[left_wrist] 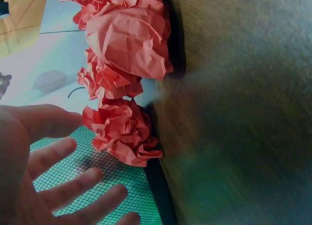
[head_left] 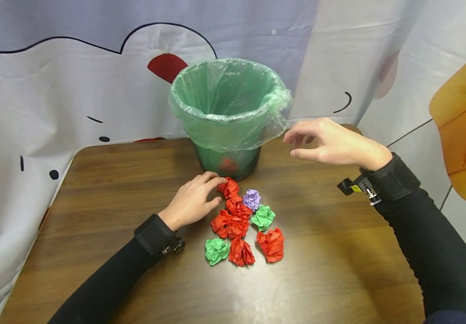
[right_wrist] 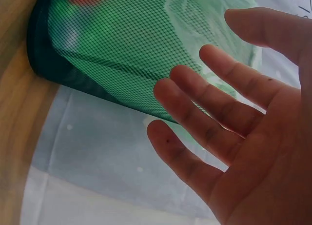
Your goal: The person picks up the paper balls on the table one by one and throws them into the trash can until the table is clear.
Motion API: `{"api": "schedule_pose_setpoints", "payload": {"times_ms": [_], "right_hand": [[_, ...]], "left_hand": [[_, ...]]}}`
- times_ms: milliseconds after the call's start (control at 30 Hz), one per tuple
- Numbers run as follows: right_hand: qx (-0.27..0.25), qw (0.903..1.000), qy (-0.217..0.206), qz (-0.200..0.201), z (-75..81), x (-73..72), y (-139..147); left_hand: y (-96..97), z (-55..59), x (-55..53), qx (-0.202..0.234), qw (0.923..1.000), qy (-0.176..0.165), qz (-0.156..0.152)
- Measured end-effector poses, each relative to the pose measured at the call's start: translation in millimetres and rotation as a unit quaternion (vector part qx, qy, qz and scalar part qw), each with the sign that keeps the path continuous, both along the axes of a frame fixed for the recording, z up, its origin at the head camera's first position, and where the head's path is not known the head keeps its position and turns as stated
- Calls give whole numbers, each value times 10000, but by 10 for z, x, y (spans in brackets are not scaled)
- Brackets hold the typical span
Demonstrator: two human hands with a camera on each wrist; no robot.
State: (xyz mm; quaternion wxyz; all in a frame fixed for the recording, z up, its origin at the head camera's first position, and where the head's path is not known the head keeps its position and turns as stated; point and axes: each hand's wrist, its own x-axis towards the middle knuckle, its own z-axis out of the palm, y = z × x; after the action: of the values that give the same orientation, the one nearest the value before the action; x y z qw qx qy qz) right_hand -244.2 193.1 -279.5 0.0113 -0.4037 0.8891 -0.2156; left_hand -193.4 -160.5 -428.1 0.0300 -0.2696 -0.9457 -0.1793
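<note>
The left hand [head_left: 188, 200], at centre of the head view, has its fingers spread and grips nothing; it is positioned at the uppermost red paper ball [head_left: 228, 187], contact undetermined. Other red paper balls [head_left: 271, 245], a purple paper ball [head_left: 252, 200] and two green paper balls [head_left: 217, 251] lie below and to the right on the table [head_left: 127, 180]. The right hand [head_left: 330, 141], right of centre, holds nothing, fingers extended, beside the mesh bin [head_left: 210, 157] with its green liner [head_left: 224, 132], upper centre.
</note>
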Motion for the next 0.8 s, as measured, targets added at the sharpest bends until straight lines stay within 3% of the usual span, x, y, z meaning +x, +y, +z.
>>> {"api": "schedule_pose_setpoints", "payload": {"times_ms": [400, 800], "right_hand": [[-164, 9994, -299, 56, -291, 10, 20], [-161, 9986, -504, -52, -456, 55, 90]], "left_hand": [[3, 48, -20, -523, 9985, 24, -152], [71, 30, -88, -860, 9955, -245, -304]]}}
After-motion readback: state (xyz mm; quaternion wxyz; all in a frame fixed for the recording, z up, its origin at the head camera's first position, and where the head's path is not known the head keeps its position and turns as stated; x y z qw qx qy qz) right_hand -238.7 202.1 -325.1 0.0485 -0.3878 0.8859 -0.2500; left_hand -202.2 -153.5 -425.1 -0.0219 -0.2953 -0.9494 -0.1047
